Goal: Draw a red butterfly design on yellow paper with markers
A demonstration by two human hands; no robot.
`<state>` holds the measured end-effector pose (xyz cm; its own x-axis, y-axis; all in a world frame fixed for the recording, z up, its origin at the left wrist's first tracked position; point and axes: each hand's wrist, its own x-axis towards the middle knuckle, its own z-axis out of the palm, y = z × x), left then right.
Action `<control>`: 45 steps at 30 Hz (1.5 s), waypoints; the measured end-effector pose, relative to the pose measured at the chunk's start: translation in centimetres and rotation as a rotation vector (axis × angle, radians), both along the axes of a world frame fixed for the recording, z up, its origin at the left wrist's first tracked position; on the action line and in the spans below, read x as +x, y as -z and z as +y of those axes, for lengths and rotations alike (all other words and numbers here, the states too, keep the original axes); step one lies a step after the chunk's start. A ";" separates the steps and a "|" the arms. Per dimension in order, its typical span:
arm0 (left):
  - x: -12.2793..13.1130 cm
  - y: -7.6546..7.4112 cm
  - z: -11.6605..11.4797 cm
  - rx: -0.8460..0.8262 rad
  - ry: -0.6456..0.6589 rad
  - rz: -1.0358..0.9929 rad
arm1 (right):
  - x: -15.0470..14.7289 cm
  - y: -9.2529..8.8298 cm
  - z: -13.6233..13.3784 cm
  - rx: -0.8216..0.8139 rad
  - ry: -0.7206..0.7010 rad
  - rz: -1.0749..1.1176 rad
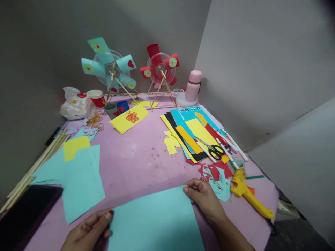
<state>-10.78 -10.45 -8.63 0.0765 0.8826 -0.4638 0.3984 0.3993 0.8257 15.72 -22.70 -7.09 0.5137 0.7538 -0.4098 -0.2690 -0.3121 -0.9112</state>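
Note:
A sheet of light-blue paper (154,219) spans the space between my two hands at the table's near edge, its lower part cut off by the frame. My left hand (90,228) pinches its left edge near the far corner, thumb on top. At the far right corner my right hand (204,197) grips the sheet between thumb and fingers. To the left lie more pieces of light-blue paper (81,184), with a yellow scrap (76,148) on them. Blue and red paper scraps (220,181) are heaped just beyond my right hand.
A yellow glue gun (248,198) lies at the right edge, near scissors (216,151), markers and stacked coloured paper (201,129). Two paper-and-stick wheels (112,66) stand at the back beside a pink bottle (193,85). Wooden sticks (39,160) and a dark flat device (28,212) line the left.

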 end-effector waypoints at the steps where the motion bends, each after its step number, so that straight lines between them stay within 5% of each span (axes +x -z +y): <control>1: 0.0 -0.5 0.1 -0.026 0.050 -0.040 | 0.0 0.1 -0.1 0.000 -0.002 -0.002; 9: -0.1 -2.5 -0.1 -0.076 0.154 -0.103 | 0.2 1.2 -0.9 -0.019 -0.083 -0.042; 45: 0.0 -2.5 -0.5 -0.085 0.117 -0.182 | 0.2 1.2 -1.3 -0.077 -0.096 -0.090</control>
<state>-10.81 -10.90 -6.15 0.2654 0.8212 -0.5051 0.2942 0.4299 0.8536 15.95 -23.99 -8.30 0.4778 0.7693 -0.4241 -0.1530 -0.4025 -0.9025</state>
